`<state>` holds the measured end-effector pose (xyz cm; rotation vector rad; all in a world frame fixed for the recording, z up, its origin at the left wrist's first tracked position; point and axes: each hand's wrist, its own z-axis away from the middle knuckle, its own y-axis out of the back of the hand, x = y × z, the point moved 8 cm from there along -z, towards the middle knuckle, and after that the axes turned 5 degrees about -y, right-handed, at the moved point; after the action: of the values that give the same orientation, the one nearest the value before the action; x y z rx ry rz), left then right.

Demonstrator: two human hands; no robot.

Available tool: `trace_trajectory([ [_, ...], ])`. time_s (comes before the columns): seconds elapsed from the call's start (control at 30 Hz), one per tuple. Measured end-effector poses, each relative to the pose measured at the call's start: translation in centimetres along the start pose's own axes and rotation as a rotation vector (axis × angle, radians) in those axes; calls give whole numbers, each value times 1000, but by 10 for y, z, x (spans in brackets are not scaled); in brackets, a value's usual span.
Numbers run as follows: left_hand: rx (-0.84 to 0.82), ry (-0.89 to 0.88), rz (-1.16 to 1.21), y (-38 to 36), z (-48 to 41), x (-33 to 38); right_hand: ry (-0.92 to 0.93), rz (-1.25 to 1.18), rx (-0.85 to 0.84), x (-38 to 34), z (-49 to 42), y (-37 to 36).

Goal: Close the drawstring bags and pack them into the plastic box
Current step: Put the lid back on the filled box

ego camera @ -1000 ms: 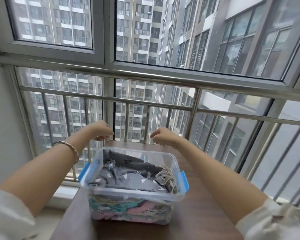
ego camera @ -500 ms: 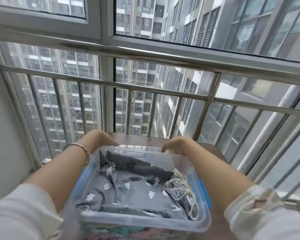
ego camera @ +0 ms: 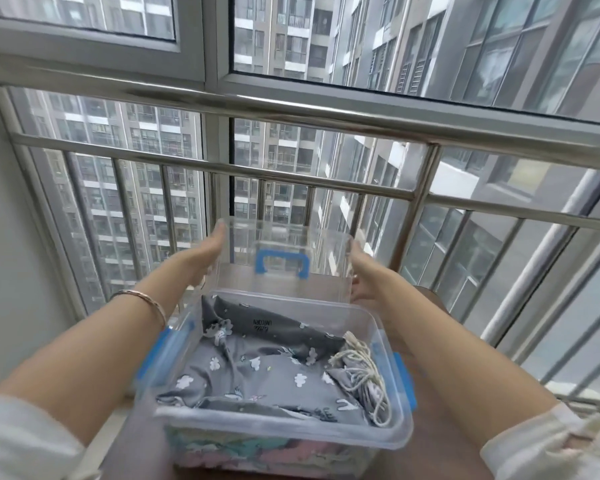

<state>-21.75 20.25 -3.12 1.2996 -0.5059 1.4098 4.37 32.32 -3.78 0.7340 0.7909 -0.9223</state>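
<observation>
Railing (ego camera: 326, 189) behind, left hand (ego camera: 204, 255), right hand (ego camera: 362, 276) gripping lid (ego camera: 278, 237) side edges, above plastic box (ego camera: 284, 425)

Steel railing (ego camera: 326, 114) before windows (ego camera: 215, 39) facing grey towers (ego camera: 281, 29)
</observation>
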Motion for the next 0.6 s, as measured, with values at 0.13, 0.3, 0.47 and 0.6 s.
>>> trace_trajectory([
  [0.13, 189, -211, 175, 16, 39, 32, 161, -218, 56, -13, 52, 16],
  [0.3, 281, -416, 318, 32, 109, 36, 317, -309, 44, 20, 118, 29],
  [0.47, 251, -543, 299, 18, 176, 7, 477, -248, 97, 68, 167, 30],
  [0.6, 330, -532, 242, 9, 200, -31, 531, -161, 95, 101, 186, 23],
])
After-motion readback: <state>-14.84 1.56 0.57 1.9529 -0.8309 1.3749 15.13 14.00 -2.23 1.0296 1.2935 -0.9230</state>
